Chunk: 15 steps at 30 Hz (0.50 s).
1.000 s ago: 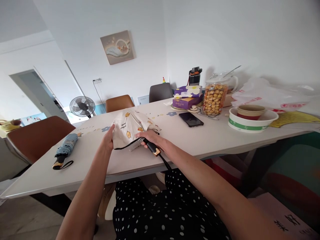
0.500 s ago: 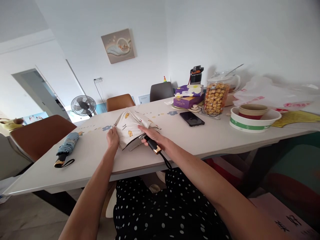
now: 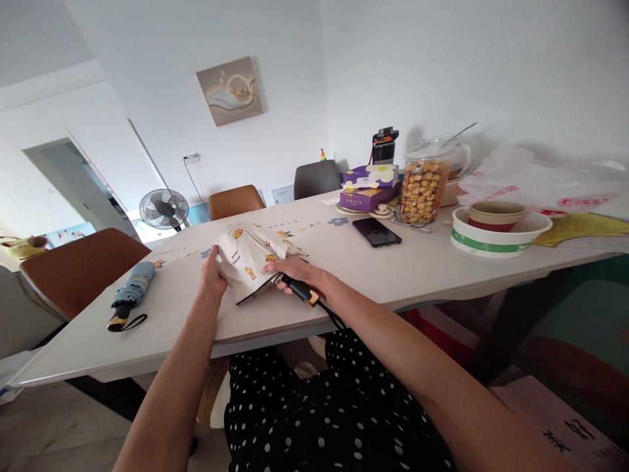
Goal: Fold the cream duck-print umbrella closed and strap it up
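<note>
A cream folding umbrella [image 3: 248, 259] with small yellow prints lies on the white table [image 3: 417, 269] in front of me. My left hand [image 3: 212, 275] grips the left side of its loose canopy fabric. My right hand [image 3: 295, 270] is closed around the umbrella near its black handle [image 3: 305, 293], which has a gold end and a black wrist strap hanging over the table's near edge. A second, blue folded umbrella [image 3: 129, 295] lies apart on the table to the left.
A black phone [image 3: 376, 231], a purple box [image 3: 369, 187], a snack jar [image 3: 423, 190], a paper bowl [image 3: 498, 226] and a plastic bag [image 3: 535, 183] stand to the right. Brown chairs [image 3: 78, 265] and a fan [image 3: 164, 208] stand beyond the table.
My left hand has shifted along the canopy's left edge and the fabric has been turned and gathered. My right hand stays on the handle end, which has tipped slightly toward the table edge.
</note>
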### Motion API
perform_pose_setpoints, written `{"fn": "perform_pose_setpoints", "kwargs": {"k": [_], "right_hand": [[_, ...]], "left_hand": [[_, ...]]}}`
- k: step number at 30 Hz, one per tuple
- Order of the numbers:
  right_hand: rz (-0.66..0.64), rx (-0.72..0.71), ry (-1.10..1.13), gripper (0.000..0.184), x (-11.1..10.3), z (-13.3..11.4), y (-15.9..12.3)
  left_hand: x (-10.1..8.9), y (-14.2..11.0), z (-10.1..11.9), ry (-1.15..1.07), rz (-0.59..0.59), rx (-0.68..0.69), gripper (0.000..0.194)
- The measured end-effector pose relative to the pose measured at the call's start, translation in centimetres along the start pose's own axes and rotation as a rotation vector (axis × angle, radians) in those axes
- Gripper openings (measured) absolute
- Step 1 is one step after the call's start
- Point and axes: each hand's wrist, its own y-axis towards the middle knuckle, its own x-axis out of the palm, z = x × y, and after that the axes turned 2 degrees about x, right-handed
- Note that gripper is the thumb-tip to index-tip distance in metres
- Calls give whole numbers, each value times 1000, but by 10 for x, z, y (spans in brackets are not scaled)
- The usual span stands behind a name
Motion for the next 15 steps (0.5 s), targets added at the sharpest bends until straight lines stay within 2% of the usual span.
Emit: {"fn": "perform_pose_setpoints", "kwargs": {"k": [4,6,10,15], "right_hand": [[-36,8,-28,38,0,1,0],[-26,17,-18,38,1,-1,0],[-34,15,54,36,3,-4,-3],[-29,-31,106,34,3,-5,-5]], "left_hand": [[-3,1,2,-53,111,97,20],[-2,0,3,0,163,167,20],[2,-6,1,194,237,256,21],[2,-10,-2,521,252,305,21]]}}
